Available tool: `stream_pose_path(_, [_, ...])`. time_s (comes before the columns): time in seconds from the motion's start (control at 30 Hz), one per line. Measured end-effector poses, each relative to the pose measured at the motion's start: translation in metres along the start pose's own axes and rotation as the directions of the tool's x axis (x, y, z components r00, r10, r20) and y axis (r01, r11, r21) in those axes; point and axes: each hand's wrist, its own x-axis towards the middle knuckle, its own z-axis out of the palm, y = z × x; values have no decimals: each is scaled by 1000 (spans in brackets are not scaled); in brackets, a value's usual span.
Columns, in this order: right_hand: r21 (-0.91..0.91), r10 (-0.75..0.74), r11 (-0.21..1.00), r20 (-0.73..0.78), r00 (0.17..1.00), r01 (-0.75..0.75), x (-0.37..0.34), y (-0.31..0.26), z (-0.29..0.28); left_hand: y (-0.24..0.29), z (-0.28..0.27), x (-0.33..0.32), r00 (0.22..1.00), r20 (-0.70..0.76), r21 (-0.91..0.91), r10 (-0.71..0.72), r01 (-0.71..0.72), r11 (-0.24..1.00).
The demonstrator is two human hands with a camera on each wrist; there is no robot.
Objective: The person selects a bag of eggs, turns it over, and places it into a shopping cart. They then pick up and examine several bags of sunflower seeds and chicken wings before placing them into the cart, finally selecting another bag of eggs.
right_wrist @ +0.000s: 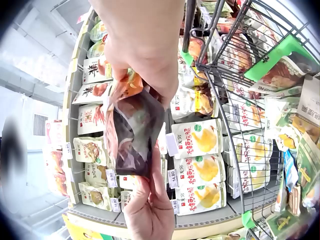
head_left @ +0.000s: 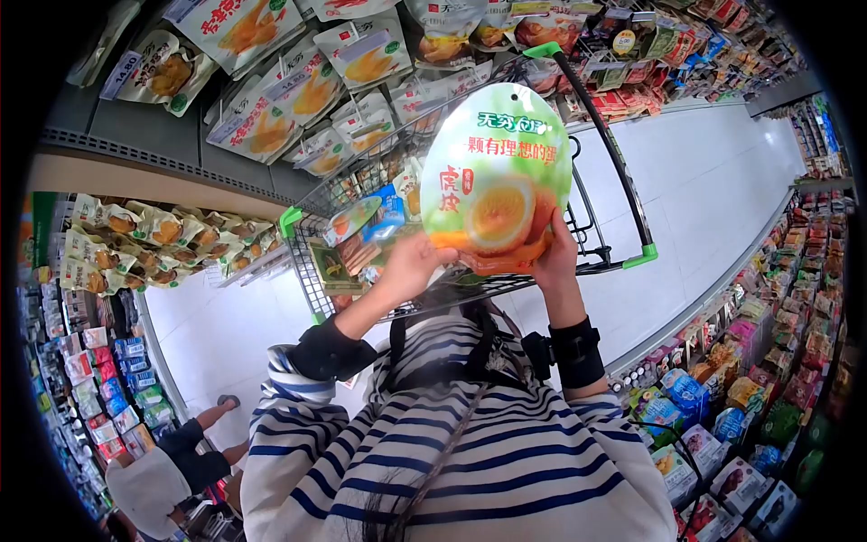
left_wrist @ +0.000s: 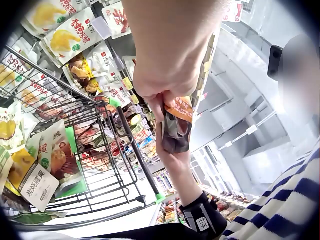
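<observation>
An egg-shaped snack bag (head_left: pixel 497 172), green and white with a halved egg printed on it, is held upright above the shopping cart (head_left: pixel 302 244). My left hand (head_left: pixel 415 266) pinches its lower left edge. On the lower right edge, my right hand (head_left: pixel 556 255) grips it, thumb in front. The left wrist view shows the bag's dark bottom (left_wrist: pixel 176 134) between the left hand (left_wrist: pixel 165 80) and the right hand. From the right wrist, the same dark base (right_wrist: pixel 134 135) appears between both hands, its printed front mostly hidden.
Several packets, one a white-labelled pouch (left_wrist: pixel 40 186), lie in the wire cart. Shelves of hanging snack bags (head_left: pixel 271 95) stand just ahead, and more racks (head_left: pixel 759 388) line the right side. Behind on the left, another person (head_left: pixel 167 479) is in the aisle.
</observation>
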Motion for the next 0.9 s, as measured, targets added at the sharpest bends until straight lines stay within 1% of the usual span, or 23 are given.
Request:
stream_pose_path(0.03, [-31,-11,999,-23,1000,10,0,-1,-1,6,1,-2,1000,3,-24,-15,15,1000])
stream_pose_path(0.1, [-57,-28,998,21,999,29,-1,-4,-2,13,-2,-5,986,-5,210,-166,164,964])
stream_pose_path(0.13, [-69,-36,997,43,998,39,-1,-6,-1,13,-3,-5,979,-9,262,-203,198,945])
stream_pose_path(0.17, [-94,-41,995,29,999,43,-1,-6,1,12,-4,-6,971,-12,314,-239,230,921])
stream_pose_path(0.23, [-144,-51,988,2,999,51,-1,-7,5,6,-5,-6,971,9,296,-238,224,929])
stream_pose_path(0.33, [-178,-65,983,-63,996,53,1,-4,5,4,-2,-8,994,30,75,-101,98,992])
stream_pose_path(0.43, [-246,-57,968,-53,997,42,1,-2,0,-4,-8,-7,987,87,35,-138,136,990])
stream_pose_path(0.53, [-253,-67,966,-76,995,46,3,0,2,-6,-7,-6,990,138,-170,-20,43,984])
stream_pose_path(0.63, [-254,-46,967,-69,997,27,8,6,4,4,-7,-6,993,86,-252,-84,103,962])
stream_pose_path(0.67, [-265,-51,964,-67,996,31,11,11,6,-3,-15,0,984,97,-202,-152,169,965])
stream_pose_path(0.7, [-277,-50,961,-70,996,29,14,17,11,-30,-21,6,993,69,-343,-93,111,933])
stream_pose_path(0.73, [-288,-50,957,-74,996,27,17,23,13,-29,-20,8,992,2,-377,-127,118,919])
stream_pose_path(0.77, [-358,-29,934,-61,998,6,23,30,7,-26,-20,10,986,-62,-408,-157,119,905])
stream_pose_path(0.8, [-426,-16,904,-40,999,-2,35,37,-1,-39,-29,12,977,-49,-450,-209,165,877])
stream_pose_path(0.83, [-494,-5,869,-17,1000,-4,43,40,-3,-42,-34,10,959,-101,-450,-263,192,872])
stream_pose_path(0.87, [-564,50,821,-79,996,-86,48,43,-5,-43,-38,7,937,-152,-452,-315,218,865])
stream_pose_path(0.9, [-559,82,822,-68,994,-106,51,45,-11,-47,-45,4,907,-204,-455,-368,245,856])
